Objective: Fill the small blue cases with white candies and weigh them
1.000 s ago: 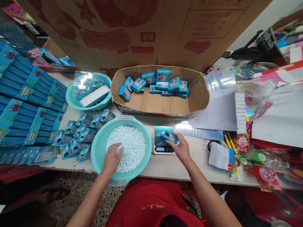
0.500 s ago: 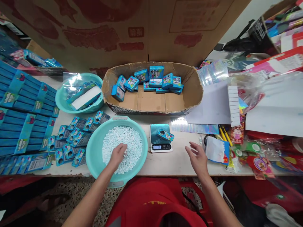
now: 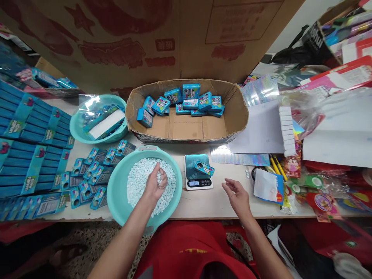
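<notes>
Over a turquoise basin (image 3: 115, 186) is my left hand (image 3: 157, 182), its fingers curled round some small candies. Many more pale blue and white candies (image 3: 136, 184) fill the basin's bottom. To the basin's right stands a small digital scale (image 3: 194, 183), its display lit with digits. An open-holed blue candy box (image 3: 204, 168) lies tilted on the scale's plate. My right hand (image 3: 236, 195) hovers over the table right of the scale, fingers apart and holding nothing. Left of the basin lie several blue boxes (image 3: 99, 174) with round holes in their ends.
A cut-down cardboard box (image 3: 186, 135) behind the basin holds several blue candy boxes. Another turquoise bowl (image 3: 74, 126) with wrapping stands at back left. Stacked blue display packs (image 3: 29, 155) line the left side. Bags, tape and paper sheets (image 3: 255, 131) crowd the right.
My left hand has risen from the candies and shifted right, closing round some. The scale's display has gone from zero to a higher reading. My right hand has moved slightly left.
</notes>
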Tool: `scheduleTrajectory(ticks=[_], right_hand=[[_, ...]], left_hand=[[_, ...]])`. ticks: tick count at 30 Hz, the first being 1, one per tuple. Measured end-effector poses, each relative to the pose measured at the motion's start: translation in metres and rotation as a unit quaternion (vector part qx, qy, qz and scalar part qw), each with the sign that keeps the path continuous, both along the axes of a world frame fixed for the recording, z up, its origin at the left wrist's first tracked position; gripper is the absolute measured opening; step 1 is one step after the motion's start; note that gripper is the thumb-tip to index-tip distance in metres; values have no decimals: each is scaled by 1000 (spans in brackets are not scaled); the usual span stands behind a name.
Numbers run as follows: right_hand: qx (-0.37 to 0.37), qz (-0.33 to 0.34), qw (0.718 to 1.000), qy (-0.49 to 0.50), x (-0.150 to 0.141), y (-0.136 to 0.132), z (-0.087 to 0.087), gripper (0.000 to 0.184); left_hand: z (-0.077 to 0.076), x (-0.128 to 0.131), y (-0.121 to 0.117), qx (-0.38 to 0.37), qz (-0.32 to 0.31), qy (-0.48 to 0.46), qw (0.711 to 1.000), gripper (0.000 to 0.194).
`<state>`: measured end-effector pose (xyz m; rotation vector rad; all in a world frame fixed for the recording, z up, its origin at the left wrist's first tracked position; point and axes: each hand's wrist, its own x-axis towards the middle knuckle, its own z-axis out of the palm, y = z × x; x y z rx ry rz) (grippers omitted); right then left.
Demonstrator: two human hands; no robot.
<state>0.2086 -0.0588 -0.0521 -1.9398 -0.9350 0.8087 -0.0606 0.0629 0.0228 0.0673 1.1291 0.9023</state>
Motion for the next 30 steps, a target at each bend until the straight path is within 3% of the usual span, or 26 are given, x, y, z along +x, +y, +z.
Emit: scheduleTrajectory(ticks=[6,10,19,24,30], right_hand=[[0,-25,999,30,6,-6,-3,46],[-8,-44,998,42,14,-15,-7,46],[-4,-63,997,52,23,-24,-17,44],[-11,-64,997,52,25,-23,-17,45],[-20,-70,996,61,27,-26,-22,46]], left_hand=[[7,78,17,134,-32,22,990,43],[6,106,30,168,-43,30,984,43],[-7,133,36,220,-23,124,967,44],[-11,139,35,274,1,156,949,41],[-10,142,34,287,5,175,942,42]])
